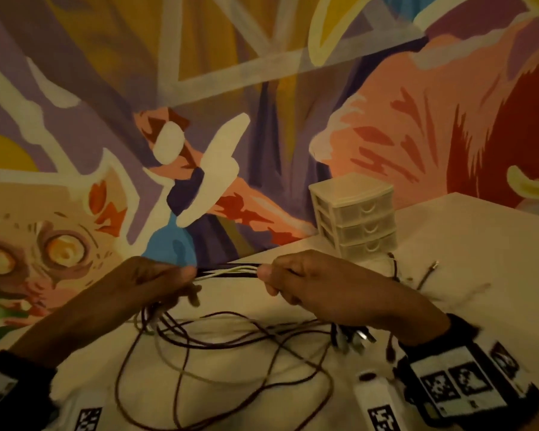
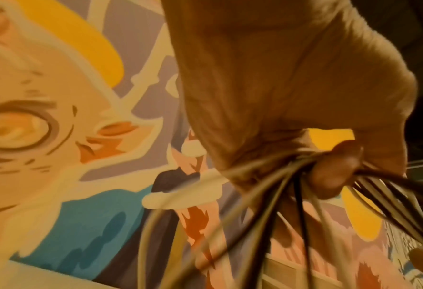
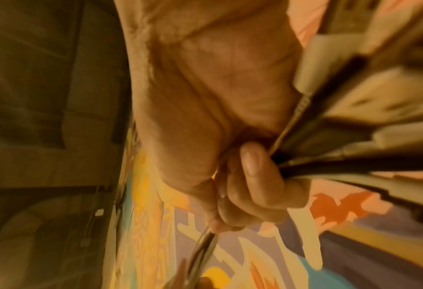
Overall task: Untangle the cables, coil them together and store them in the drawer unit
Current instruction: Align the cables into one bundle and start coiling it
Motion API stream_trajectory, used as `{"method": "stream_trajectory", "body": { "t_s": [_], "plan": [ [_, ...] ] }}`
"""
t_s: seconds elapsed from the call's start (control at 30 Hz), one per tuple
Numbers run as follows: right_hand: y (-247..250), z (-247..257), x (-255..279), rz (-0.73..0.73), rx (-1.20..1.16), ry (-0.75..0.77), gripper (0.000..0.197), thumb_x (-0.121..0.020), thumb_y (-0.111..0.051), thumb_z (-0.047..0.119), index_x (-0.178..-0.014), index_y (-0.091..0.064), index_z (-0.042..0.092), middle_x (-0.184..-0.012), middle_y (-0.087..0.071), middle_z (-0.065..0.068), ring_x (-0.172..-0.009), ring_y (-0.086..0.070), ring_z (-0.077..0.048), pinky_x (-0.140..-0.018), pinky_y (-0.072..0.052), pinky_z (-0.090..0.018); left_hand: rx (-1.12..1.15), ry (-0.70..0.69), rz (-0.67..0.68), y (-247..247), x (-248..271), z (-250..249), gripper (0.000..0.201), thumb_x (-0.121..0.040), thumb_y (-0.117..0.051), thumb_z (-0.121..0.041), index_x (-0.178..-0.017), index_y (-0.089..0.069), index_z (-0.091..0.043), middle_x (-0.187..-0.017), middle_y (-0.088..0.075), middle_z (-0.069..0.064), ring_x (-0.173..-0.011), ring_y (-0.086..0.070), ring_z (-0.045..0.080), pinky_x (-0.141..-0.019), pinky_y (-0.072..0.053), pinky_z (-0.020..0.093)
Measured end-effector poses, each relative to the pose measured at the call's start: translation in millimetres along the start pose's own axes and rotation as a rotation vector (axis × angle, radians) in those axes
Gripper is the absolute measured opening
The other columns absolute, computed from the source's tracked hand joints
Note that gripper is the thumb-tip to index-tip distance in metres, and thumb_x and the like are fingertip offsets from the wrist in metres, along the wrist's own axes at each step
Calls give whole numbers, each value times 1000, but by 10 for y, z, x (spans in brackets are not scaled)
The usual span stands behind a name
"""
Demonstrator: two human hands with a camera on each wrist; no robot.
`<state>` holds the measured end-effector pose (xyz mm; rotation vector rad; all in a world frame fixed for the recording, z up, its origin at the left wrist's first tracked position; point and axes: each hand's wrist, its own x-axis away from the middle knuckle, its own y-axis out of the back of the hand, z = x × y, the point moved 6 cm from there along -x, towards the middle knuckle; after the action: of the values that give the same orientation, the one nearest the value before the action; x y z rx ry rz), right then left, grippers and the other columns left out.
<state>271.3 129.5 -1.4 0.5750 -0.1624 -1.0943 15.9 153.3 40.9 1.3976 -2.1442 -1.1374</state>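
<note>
Several dark and white cables (image 1: 227, 271) run taut between my two hands above the table. My left hand (image 1: 168, 283) grips the bundle; its fingers curl round the cables (image 2: 292, 176) in the left wrist view. My right hand (image 1: 280, 279) grips the other side, fingers (image 3: 252, 176) wrapped round the strands (image 3: 205, 246), with plug ends (image 1: 355, 335) hanging under the wrist. Loose loops (image 1: 218, 353) trail over the table below. The small white drawer unit (image 1: 355, 217) stands at the back right, its three drawers closed.
A white table (image 1: 479, 231) runs up to a painted mural wall. One loose cable end (image 1: 428, 272) lies right of the drawer unit. A white block with a printed marker (image 1: 377, 402) sits near the front edge by my right wrist.
</note>
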Motion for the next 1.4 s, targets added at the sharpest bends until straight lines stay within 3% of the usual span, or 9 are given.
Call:
{"method": "stream_trajectory", "body": {
  "t_s": [0.1,0.23,0.5,0.6,0.73,0.83,1.0,1.13,1.4],
  "plan": [
    [-52,46,-1,-17,161,61,40,-108,-39,58,-89,-64,33,-80,-60,18,-74,-57,7,-67,-42,-9,150,28,-12,87,223,54,64,-83,-63,-77,-115,-80,-24,-117,-74,4,-108,-74,19,-100,-53,35],
    [-16,-2,-66,-110,312,97,38,-111,-38,53,-87,-60,33,-86,-64,14,-83,-60,-2,-75,-44,-22,188,230,191,-51,388,335,72,-82,-69,-79,-104,-70,-10,-63,-50,10,-48,-42,18,-49,-38,29],
    [-178,-158,-281,-188,600,78,26,-113,-33,49,-103,-52,34,-92,-67,6,-79,-60,-15,-71,-47,-38,-951,-72,-239,696,-41,342,32,-86,-76,-60,-80,-61,-33,-60,-55,-15,-53,-52,2,-49,-38,22],
    [-126,-303,-263,-160,648,-18,26,-113,-33,48,-104,-51,30,-89,-62,4,-72,-50,-16,-64,-35,-37,-938,-82,-113,506,-154,592,77,-78,-41,-97,-107,-68,-31,-99,-62,-15,-90,-59,11,-72,-48,25],
    [-243,-553,-167,-4,715,-153,39,-113,-30,48,-125,-56,21,-114,-66,-12,-83,-48,-26,-73,-37,-38,-597,310,283,-49,-107,830,128,-56,-72,-96,-159,-9,-51,-160,-9,-28,-152,-17,9,-123,-32,37],
    [-321,-551,-199,62,661,-145,40,-112,-34,47,-131,-58,23,-118,-66,-11,-94,-58,-29,-78,-43,-39,-278,35,147,-485,-246,209,83,-80,-49,-92,-153,-23,-62,-154,-21,-51,-144,-31,-12,-119,-35,33],
    [-272,-497,-160,76,368,-72,40,-112,-39,50,-107,-69,24,-96,-66,7,-85,-60,-10,-80,-46,-31,-49,171,173,-1098,-379,-61,88,-96,3,-79,-102,-75,-39,-96,-77,-11,-90,-67,-3,-97,-44,26],
    [-160,-569,-136,79,-163,-164,40,-109,-50,48,-92,-75,23,-72,-53,7,-66,-45,-11,-65,-38,-27,22,149,80,-1046,-427,-137,74,-99,-18,-77,-62,-52,-22,-60,-45,-6,-57,-39,10,-64,-36,27],
    [-529,-595,-135,315,-812,-308,33,-113,-43,36,-88,-57,20,-67,-28,7,-51,-18,-6,-46,-21,-20,93,-24,-177,-923,-520,-7,57,-99,-59,-61,-70,-67,-12,-68,-55,12,-64,-47,14,-68,-41,35]
  ]
}}
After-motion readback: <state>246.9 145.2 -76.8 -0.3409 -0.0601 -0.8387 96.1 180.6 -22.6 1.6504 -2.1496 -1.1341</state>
